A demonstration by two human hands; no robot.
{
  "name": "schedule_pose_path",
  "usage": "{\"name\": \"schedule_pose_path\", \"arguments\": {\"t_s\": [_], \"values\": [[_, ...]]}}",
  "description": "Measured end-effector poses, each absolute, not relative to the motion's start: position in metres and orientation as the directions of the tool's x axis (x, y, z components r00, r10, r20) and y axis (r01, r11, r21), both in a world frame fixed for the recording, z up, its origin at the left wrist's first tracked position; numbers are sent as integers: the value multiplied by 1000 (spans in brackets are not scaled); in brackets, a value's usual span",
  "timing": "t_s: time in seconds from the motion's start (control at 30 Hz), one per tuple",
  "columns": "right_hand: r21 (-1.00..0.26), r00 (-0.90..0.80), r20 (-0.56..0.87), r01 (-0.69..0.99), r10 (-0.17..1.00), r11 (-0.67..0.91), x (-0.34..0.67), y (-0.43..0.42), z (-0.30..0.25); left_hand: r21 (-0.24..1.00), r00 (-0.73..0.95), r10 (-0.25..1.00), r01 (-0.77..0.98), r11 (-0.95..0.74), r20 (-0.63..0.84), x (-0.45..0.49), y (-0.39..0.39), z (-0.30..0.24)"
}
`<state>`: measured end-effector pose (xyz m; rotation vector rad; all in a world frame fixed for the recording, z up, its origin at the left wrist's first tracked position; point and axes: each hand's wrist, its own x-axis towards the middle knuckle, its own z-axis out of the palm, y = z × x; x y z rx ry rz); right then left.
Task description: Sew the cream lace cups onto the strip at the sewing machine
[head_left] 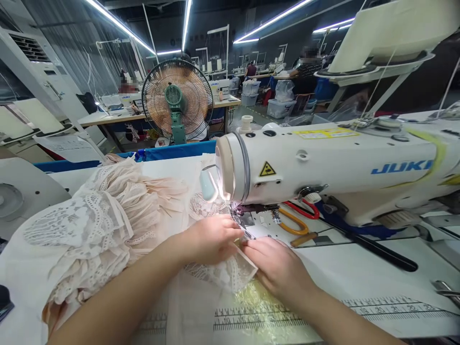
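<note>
A pale lace fabric piece point(230, 275) lies under both hands in front of the needle area of a white sewing machine point(323, 163). My left hand point(213, 239) is closed on the lace, its fingertips just before the presser foot point(241, 221). Beside it, my right hand point(275, 261) has its fingers pressed together at the fabric's right edge, close to the foot. More lace point(204, 203) spreads behind the needle. To the left rests a large heap of pale lace pieces point(108, 215). The fingertips of both hands are partly hidden.
Orange-handled scissors point(293, 223), a red-handled tool point(312, 211) and a long black-handled tool point(381, 251) lie under the machine arm. A ruler strip point(388, 306) marks the table's front. A fan point(177, 98) stands behind; people sit at machines farther back.
</note>
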<state>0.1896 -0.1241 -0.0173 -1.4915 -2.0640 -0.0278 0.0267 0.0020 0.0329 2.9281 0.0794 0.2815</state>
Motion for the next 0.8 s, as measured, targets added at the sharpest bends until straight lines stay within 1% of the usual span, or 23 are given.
{"name": "schedule_pose_path", "arguments": {"t_s": [0.07,0.1,0.17,0.2,0.23,0.27,0.3,0.37,0.4,0.43,0.5,0.57,0.63,0.7,0.73,0.8], "values": [[-346,-172,484,863,858,368,192,-126,-14,321,996,44,18,-947,71,31,-1,35],[-373,-126,492,864,861,340,193,-128,-15,395,996,75,52,-917,42,32,-1,35],[-471,17,468,850,883,234,193,-136,-18,567,977,212,154,-810,38,31,3,35],[-537,93,432,826,897,173,190,-142,-20,646,955,294,197,-737,45,29,5,34],[-599,130,383,789,915,138,186,-148,-22,712,928,370,228,-664,48,27,7,34],[-649,116,341,746,933,145,180,-154,-24,762,898,437,251,-597,46,24,8,33],[-685,52,329,700,943,201,173,-159,-25,798,871,489,268,-539,38,22,9,31],[-718,-136,366,588,921,372,156,-166,-24,841,814,580,291,-456,32,20,11,27],[-735,-195,371,536,908,416,149,-167,-22,847,785,618,302,-437,40,20,11,23],[-760,-213,356,501,910,414,142,-166,-19,844,750,658,315,-435,60,20,11,20],[-817,-168,248,493,954,300,132,-161,-12,822,672,731,348,-451,116,22,13,12],[-844,-119,136,506,984,178,128,-155,-6,794,596,782,380,-474,182,26,14,6],[-842,-126,117,513,985,166,128,-150,-3,771,547,805,403,-494,230,28,16,3],[-831,-117,154,522,981,193,130,-146,-2,735,563,783,408,-542,264,29,17,2],[-823,-88,170,536,982,191,133,-144,-3,701,601,749,406,-586,279,28,17,2],[-797,5,160,591,987,126,142,-142,-7,585,720,645,417,-696,255,26,14,2]]}}
